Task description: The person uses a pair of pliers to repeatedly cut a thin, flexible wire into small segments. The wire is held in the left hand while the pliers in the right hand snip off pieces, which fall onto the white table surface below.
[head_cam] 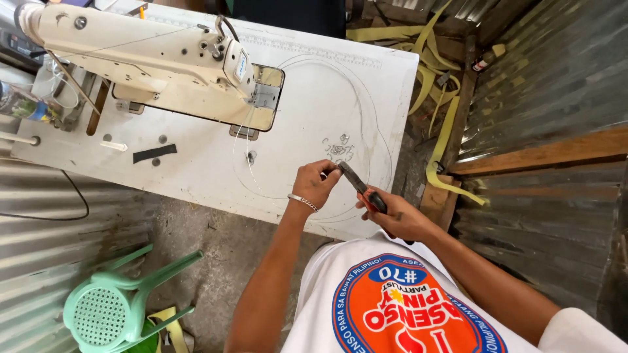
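**Inspector A:** The right hand point(399, 219) is closed round the red handles of a pair of pliers point(361, 186). The left hand point(317, 185), with a metal bracelet point(303, 202) at the wrist, is pinched on something small at the plier tips; what it is cannot be made out. Both hands are held close together over the near edge of the white sewing table point(196, 170), toward its right corner.

**Inspector B:** And what is noted around them?

**Inspector A:** A small heap of dark metal pieces point(338, 149) is seen on the table just beyond the hands. A thin clear loop point(386, 150) is laid round that part of the top. The cream sewing machine point(157, 62) is set at the far left, well apart; nothing is found between it and the hands.

**Inspector B:** The room?

**Inspector A:** Corrugated sheet walls point(556, 85) are recorded on both sides, with a bare concrete floor. A green plastic chair point(111, 307) is lying tipped at the lower left. Yellow webbing straps point(438, 91) are draped past the table's right edge.

**Inspector B:** Anything obscured?

**Inspector A:** The plier jaws are partly covered by the left fingers.
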